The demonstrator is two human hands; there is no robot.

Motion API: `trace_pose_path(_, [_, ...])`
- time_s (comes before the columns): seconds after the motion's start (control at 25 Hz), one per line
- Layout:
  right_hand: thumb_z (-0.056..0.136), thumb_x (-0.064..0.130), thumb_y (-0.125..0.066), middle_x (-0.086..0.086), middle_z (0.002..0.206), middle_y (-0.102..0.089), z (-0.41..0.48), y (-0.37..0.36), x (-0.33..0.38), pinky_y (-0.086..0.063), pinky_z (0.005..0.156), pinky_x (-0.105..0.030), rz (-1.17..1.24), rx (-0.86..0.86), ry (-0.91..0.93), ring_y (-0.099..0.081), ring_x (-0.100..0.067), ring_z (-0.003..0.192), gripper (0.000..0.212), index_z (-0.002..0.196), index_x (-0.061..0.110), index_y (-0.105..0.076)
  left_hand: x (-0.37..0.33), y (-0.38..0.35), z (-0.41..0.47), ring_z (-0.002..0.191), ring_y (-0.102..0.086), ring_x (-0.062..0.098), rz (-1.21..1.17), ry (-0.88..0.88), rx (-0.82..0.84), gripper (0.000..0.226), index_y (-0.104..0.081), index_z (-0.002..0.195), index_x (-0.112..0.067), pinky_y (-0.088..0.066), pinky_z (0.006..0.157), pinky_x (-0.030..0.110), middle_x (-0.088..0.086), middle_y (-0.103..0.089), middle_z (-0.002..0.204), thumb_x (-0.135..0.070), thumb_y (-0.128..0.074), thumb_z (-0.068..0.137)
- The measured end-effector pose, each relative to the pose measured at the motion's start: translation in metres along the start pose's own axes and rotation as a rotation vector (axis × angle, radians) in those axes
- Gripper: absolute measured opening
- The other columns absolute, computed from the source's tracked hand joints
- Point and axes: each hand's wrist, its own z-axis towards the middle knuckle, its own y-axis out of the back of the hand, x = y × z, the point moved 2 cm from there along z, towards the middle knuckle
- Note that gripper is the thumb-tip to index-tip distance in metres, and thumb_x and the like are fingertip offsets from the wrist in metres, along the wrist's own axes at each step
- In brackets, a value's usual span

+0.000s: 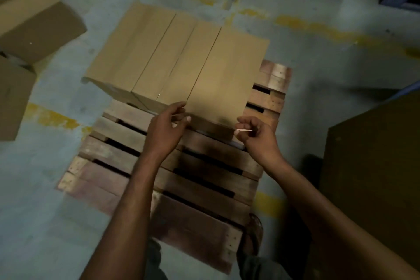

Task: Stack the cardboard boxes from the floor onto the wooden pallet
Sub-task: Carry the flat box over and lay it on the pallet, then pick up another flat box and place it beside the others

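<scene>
Cardboard boxes [172,57], four touching in a row, stand on the far half of the wooden pallet [195,179]. The left hand [167,126] grips the rightmost box [227,75] at its near edge, thumb on top, fingers curled on the near face. Beside its near right corner the right hand [258,137] pinches a thin pale strip [245,130]. Loose boxes [34,22] lie far left.

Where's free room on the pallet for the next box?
Free: the near half of the pallet, bare slats between the row of four boxes and the foot. A thin strip shows right of the row. Crowded: the far half, where the left hand grips the rightmost box and the right hand pinches a pale sliver.
</scene>
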Motion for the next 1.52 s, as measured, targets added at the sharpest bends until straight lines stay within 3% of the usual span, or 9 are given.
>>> trace_pose_path(0.16, [0.093, 0.002, -0.068, 0.013, 0.089, -0.070, -0.078, -0.007, 0.055, -0.056, 0.102, -0.043, 0.070, 0.031, 0.039, -0.070, -0.017, 0.100, 0.028, 0.113, 0.021, -0.070, -0.032, 0.035, -0.099, 0.103, -0.068, -0.001, -0.171, 0.066, -0.142, 0.033, -0.068, 0.128, -0.028, -0.058, 0.095, 0.035, -0.014, -0.073, 0.112, -0.023, -0.071, 0.096])
trace_pose_path(0.24, [0.094, 0.004, -0.068, 0.012, 0.090, -0.071, -0.118, -0.024, 0.076, -0.058, 0.098, -0.038, 0.056, 0.067, 0.077, -0.071, -0.014, 0.099, 0.026, 0.112, 0.023, -0.070, -0.037, 0.058, -0.142, 0.103, -0.069, 0.001, -0.227, 0.089, -0.196, 0.032, -0.069, 0.127, -0.027, -0.058, 0.095, 0.035, -0.014, -0.074, 0.111, -0.020, -0.072, 0.095])
trace_pose_path(0.4, [0.094, 0.002, -0.069, -0.001, 0.102, -0.077, -0.193, -0.075, 0.113, -0.060, 0.090, -0.027, 0.054, 0.113, 0.124, -0.071, -0.003, 0.091, 0.026, 0.116, 0.017, -0.070, -0.032, 0.116, -0.208, 0.106, -0.069, 0.002, -0.337, 0.064, -0.281, 0.042, -0.063, 0.135, -0.024, -0.057, 0.090, 0.022, -0.010, -0.072, 0.117, -0.013, -0.072, 0.095])
trace_pose_path(0.52, [0.092, -0.002, -0.069, -0.002, 0.104, -0.077, -0.255, -0.124, 0.130, -0.058, 0.087, -0.023, 0.073, 0.050, 0.149, -0.071, -0.005, 0.094, 0.030, 0.114, 0.018, -0.071, -0.015, 0.169, -0.250, 0.107, -0.068, 0.003, -0.392, 0.027, -0.258, 0.049, -0.057, 0.140, -0.023, -0.052, 0.085, 0.013, -0.006, -0.071, 0.119, -0.011, -0.072, 0.095])
trace_pose_path(0.68, [0.091, -0.010, -0.066, -0.009, 0.104, -0.077, -0.335, -0.196, 0.132, -0.060, 0.085, -0.026, 0.164, 0.044, 0.118, -0.072, -0.014, 0.096, 0.032, 0.117, 0.008, -0.070, 0.024, 0.239, -0.303, 0.100, -0.069, 0.001, -0.414, -0.003, -0.220, 0.049, -0.058, 0.138, -0.022, -0.052, 0.082, 0.013, -0.009, -0.071, 0.115, -0.007, -0.072, 0.094])
trace_pose_path(0.84, [0.091, -0.006, -0.070, -0.005, 0.101, -0.078, -0.392, -0.250, 0.141, -0.058, 0.081, -0.022, 0.178, 0.097, 0.107, -0.072, -0.011, 0.095, 0.032, 0.119, 0.010, -0.070, 0.058, 0.302, -0.344, 0.103, -0.069, 0.001, -0.424, 0.026, -0.259, 0.045, -0.059, 0.136, -0.022, -0.052, 0.085, 0.013, -0.005, -0.071, 0.117, -0.009, -0.072, 0.094])
trace_pose_path(1.0, [0.092, -0.006, -0.069, -0.006, 0.100, -0.077, -0.412, -0.291, 0.168, -0.057, 0.079, -0.020, 0.178, 0.142, 0.145, -0.072, -0.009, 0.091, 0.031, 0.119, 0.008, -0.070, 0.073, 0.345, -0.365, 0.101, -0.069, -0.003, -0.504, 0.068, -0.330, 0.043, -0.060, 0.135, -0.011, -0.050, 0.080, 0.009, 0.003, -0.071, 0.117, -0.003, -0.071, 0.094])
trace_pose_path(1.24, [0.094, -0.007, -0.067, -0.004, 0.100, -0.078, -0.393, -0.381, 0.207, -0.058, 0.079, -0.022, 0.127, 0.297, 0.197, -0.073, -0.015, 0.095, 0.030, 0.118, 0.011, -0.071, 0.107, 0.418, -0.370, 0.101, -0.070, 0.002, -0.520, 0.134, -0.444, 0.040, -0.063, 0.132, -0.025, -0.053, 0.078, 0.011, -0.011, -0.072, 0.115, -0.015, -0.073, 0.094])
trace_pose_path(1.52, [0.091, -0.001, -0.073, -0.006, 0.103, -0.077, -0.338, -0.509, 0.276, -0.054, 0.072, -0.020, 0.068, 0.484, 0.277, -0.074, -0.012, 0.090, 0.029, 0.112, 0.019, -0.071, 0.151, 0.529, -0.323, 0.096, -0.070, 0.002, -0.513, 0.189, -0.635, 0.036, -0.064, 0.127, -0.028, -0.051, 0.078, 0.010, -0.012, -0.073, 0.113, -0.015, -0.073, 0.094])
